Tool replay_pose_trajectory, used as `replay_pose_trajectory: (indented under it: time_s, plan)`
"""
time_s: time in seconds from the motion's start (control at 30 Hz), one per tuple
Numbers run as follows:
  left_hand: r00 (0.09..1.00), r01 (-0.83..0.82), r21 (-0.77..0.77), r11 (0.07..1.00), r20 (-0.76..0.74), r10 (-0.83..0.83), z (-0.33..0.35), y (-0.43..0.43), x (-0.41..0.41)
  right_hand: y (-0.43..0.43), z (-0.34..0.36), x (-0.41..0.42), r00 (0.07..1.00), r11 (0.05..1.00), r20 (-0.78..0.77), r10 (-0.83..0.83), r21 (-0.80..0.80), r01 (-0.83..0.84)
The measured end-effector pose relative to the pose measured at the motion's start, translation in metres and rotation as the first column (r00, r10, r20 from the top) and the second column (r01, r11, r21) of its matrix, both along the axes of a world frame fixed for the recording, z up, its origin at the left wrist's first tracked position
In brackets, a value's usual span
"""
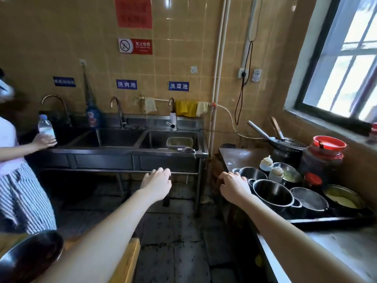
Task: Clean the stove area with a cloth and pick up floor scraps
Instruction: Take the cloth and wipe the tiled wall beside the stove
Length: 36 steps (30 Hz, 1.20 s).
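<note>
My left hand (pixel 158 183) and my right hand (pixel 233 185) are both stretched out in front of me in mid-air, fingers loosely curled, holding nothing. A grey cloth (pixel 187 150) lies on the front rim of the steel sink (pixel 126 152), beyond my left hand. Yellow cloths (pixel 186 108) hang on a rail above the right basin. The counter (pixel 344 245) runs along the right, beside my right hand. Dark scraps (pixel 163 244) lie scattered on the tiled floor below my arms.
Steel bowls (pixel 272 194), squeeze bottles (pixel 266 164), a red-lidded jar (pixel 324 154) and a ladle (pixel 265 134) crowd the counter. A person in a striped apron (pixel 22 199) stands at left holding a water bottle (pixel 46 127). A dark bowl (pixel 30 256) sits on a wooden surface at bottom left.
</note>
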<state>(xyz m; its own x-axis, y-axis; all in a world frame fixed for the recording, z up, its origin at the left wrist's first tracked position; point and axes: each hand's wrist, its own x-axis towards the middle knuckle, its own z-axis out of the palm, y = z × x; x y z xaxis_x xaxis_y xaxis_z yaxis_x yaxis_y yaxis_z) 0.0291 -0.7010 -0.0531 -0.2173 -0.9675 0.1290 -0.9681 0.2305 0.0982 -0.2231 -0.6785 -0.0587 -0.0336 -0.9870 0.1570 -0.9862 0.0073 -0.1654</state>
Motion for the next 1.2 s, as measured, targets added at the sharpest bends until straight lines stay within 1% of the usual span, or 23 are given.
replay_pose_trajectory:
  time_s: [0.27,0.43,0.63,0.77,0.93,1.07,1.2]
  plan:
    - [1.0,-0.022,0.024,0.999,-0.004,0.022,-0.012,-0.191,-0.037,-0.203,-0.022,-0.036,0.999,1.0,0.026,0.023,-0.001,-0.023]
    - [0.997,-0.069,0.043,0.997,-0.023,0.07,-0.02,-0.286,-0.046,-0.316,-0.027,-0.058,0.997,1.0,0.072,0.001,0.014,-0.002]
    - [0.991,-0.13,0.109,0.986,-0.026,0.134,-0.047,-0.363,-0.031,-0.408,-0.052,-0.044,0.994,0.995,0.071,0.084,0.042,-0.087]
    - [0.989,-0.135,0.131,0.982,-0.04,0.142,-0.065,-0.415,-0.027,-0.46,-0.07,-0.036,0.989,0.99,0.082,0.123,0.064,-0.128]
    - [0.989,-0.126,0.156,0.98,-0.055,0.136,-0.096,-0.494,-0.027,-0.535,-0.102,-0.024,0.988,0.984,0.074,0.132,0.11,-0.14]
    - [0.986,-0.124,0.223,0.967,-0.084,0.146,-0.126,-0.559,-0.022,-0.594,-0.136,-0.008,0.988,0.978,0.121,0.1,0.171,-0.12]
    - [0.974,-0.138,0.291,0.947,-0.134,0.183,-0.155,-0.618,-0.01,-0.643,-0.17,0.012,0.983,0.962,0.146,0.109,0.233,-0.142]
